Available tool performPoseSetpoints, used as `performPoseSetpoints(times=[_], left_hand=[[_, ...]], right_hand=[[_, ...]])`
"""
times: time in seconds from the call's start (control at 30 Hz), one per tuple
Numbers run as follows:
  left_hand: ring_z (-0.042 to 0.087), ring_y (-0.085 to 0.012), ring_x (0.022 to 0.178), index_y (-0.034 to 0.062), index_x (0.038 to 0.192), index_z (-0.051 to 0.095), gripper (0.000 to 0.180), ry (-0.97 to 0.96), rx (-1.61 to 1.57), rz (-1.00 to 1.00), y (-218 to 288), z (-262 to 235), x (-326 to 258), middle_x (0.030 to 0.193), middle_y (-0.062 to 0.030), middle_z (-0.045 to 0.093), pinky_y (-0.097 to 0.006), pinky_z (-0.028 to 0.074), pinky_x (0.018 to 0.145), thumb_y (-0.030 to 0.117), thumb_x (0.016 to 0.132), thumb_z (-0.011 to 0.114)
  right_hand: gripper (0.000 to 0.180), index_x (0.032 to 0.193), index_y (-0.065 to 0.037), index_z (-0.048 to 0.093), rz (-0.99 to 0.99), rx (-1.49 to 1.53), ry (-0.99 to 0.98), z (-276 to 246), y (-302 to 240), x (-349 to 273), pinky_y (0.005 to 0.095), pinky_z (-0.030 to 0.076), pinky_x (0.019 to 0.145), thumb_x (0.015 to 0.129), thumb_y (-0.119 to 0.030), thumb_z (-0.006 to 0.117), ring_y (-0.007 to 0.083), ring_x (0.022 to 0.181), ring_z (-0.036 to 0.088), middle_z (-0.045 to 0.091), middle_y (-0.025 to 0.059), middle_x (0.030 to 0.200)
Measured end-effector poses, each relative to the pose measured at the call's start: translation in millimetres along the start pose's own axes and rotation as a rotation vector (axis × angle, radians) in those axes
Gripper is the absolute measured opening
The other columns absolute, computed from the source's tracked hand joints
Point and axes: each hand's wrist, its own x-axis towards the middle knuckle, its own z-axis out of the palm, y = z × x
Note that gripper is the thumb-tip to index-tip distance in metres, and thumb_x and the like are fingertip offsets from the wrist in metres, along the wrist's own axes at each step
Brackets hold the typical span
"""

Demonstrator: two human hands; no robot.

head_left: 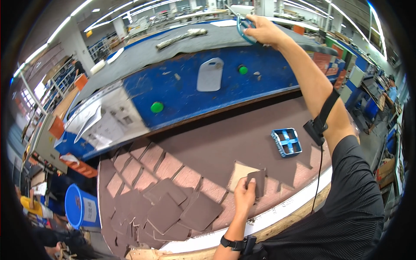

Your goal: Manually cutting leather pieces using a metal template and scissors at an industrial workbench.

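Holding a brown piece (260, 180) in left fingers (250, 186), teal-handled scissors (239, 28) in right fingers (255, 31); lettered label (89, 209) on blue bucket (73, 209)

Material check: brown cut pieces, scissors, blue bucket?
Brown cut pieces: matte leather-like sheet, real or synthetic unclear; thin, even-surfaced.
Scissors: likely metal blades, greyish sheen; teal handles look plastic, evenly coloured.
Blue bucket: probably smooth plastic; uniform colour, soft shine.
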Motion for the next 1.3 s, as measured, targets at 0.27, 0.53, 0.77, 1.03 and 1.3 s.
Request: performPoseSetpoints(times=[0.27,0.53,0.77,1.03,1.3], left_hand=[[0.059,-0.0071,0.078,-0.0014,0.104,0.063,0.016,-0.045,0.048,-0.055,-5.0,-8.1,-5.9,0.090,-0.0023,0.067,-0.024,0.049,0.069,0.014,0.098,0.061],[0.061,-0.0202,0.100,-0.0105,0.114,0.061,0.036,0.319,0.198,0.162,47.3,-38.6,-31.2,0.108,-0.0140,0.066,-0.034,0.049,0.091,0.016,0.092,0.070],[0.055,-0.0374,0.118,-0.0062,0.144,0.040,0.064,0.968,1.232,0.562,55.9,-77.8,-85.6,0.136,-0.0242,0.050,-0.046,0.040,0.105,-0.005,0.084,0.062],[0.058,-0.0357,0.113,0.0004,0.123,0.060,0.043,0.169,1.425,0.514,11.6,86.3,-46.4,0.123,-0.0175,0.062,-0.047,0.043,0.097,0.022,0.087,0.068],[0.053,-0.0369,0.127,0.0001,0.136,0.054,0.061,0.269,1.779,0.383,-14.1,92.5,-67.4,0.133,-0.0181,0.060,-0.053,0.033,0.111,0.046,0.096,0.054]], right_hand=[[0.032,0.105,-0.005,0.070,-0.182,-0.730,0.363,55.6,24.3,34.8,0.0439,0.052,0.089,0.087,-0.031,0.068,0.0367,0.100,0.066,0.068,0.0198,0.104],[0.025,0.104,-0.008,0.070,-0.688,-0.125,-0.038,15.3,-51.7,-108.8,0.0394,0.054,0.085,0.087,-0.027,0.069,0.0304,0.095,0.067,0.068,0.0115,0.104],[0.038,0.120,-0.009,0.066,-0.399,-0.233,-0.764,1.6,97.2,-248.0,0.0445,0.051,0.093,0.082,-0.010,0.065,0.0344,0.110,0.062,0.064,0.0141,0.117],[0.046,0.126,-0.012,0.065,-0.089,-0.131,-0.885,6.0,191.7,-289.8,0.0447,0.049,0.097,0.081,-0.004,0.060,0.0359,0.115,0.061,0.066,0.0176,0.121],[0.031,0.111,-0.007,0.069,-0.229,-0.100,-0.726,-19.0,187.2,-287.2,0.0430,0.053,0.087,0.083,-0.002,0.058,0.0369,0.097,0.067,0.070,0.0187,0.102]])
